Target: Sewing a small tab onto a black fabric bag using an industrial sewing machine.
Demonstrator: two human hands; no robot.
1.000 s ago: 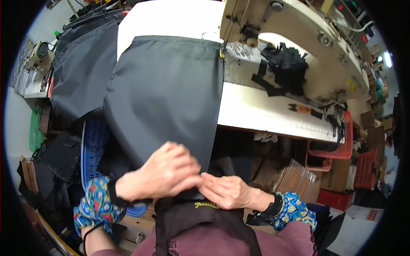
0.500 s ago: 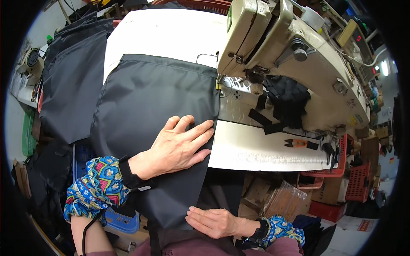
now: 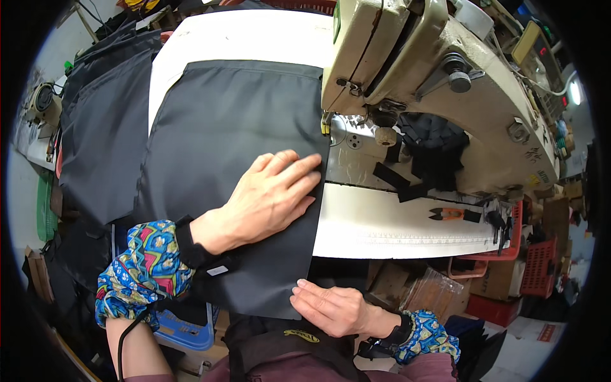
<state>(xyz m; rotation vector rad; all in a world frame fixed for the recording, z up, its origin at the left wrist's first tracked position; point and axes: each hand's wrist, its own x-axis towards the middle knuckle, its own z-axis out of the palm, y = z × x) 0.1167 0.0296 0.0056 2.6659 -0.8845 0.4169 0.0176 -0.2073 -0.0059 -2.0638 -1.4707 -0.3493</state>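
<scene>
Dark grey cloth (image 3: 223,146) lying against a cream sewing machine (image 3: 439,76)

The table (image 3: 394,223) is showing white beside the cloth. Both sleeves (image 3: 143,270) are wearing a bright pattern of blue, yellow, red and green, ending in black cuffs (image 3: 191,245). Black strap pieces (image 3: 433,146) are sitting under the machine, orange-handled snips (image 3: 449,214) are lying on the white top, and red baskets (image 3: 538,267) and a blue crate (image 3: 184,328) are showing lower down.

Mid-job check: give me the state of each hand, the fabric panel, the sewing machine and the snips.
left hand: flat, palm down on the fabric
right hand: fingertips at the panel's lower corner
dark fabric panel: spread flat, right edge by the needle
sewing machine: needle area uncovered
orange snips: lying untouched on the table
</scene>
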